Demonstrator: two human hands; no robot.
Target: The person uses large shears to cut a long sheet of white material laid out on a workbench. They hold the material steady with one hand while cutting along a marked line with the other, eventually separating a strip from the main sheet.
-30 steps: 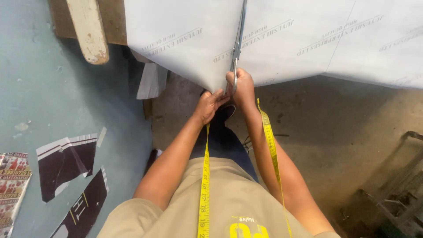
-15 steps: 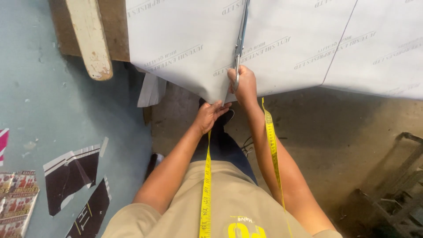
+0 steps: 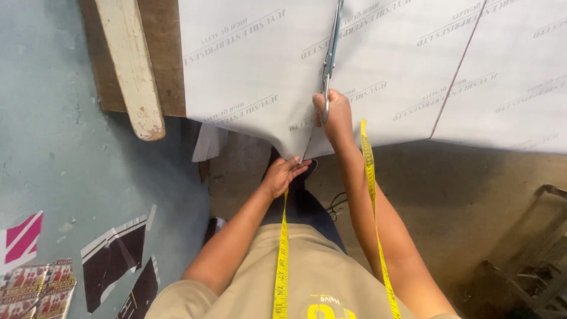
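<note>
A large white printed sheet [image 3: 248, 65] hangs over the table edge in the head view. My right hand [image 3: 334, 115] grips metal scissors [image 3: 329, 56] whose blades point away from me into a cut in the sheet. Below it, my left hand [image 3: 283, 174] pinches the sheet's hanging lower edge beside the cut. A yellow measuring tape [image 3: 281, 260] drapes round my neck, both ends running down my front.
A white wooden plank [image 3: 131, 65] leans on a brown board [image 3: 101, 59] at the upper left. Printed paper scraps [image 3: 112, 263] lie on the teal floor at the lower left. A red line [image 3: 458, 65] crosses the sheet. Dark metal framework [image 3: 531, 260] stands at the lower right.
My right hand has pushed the scissors further away along the cut. My left hand has dropped lower and now holds the sheet's hanging edge.
</note>
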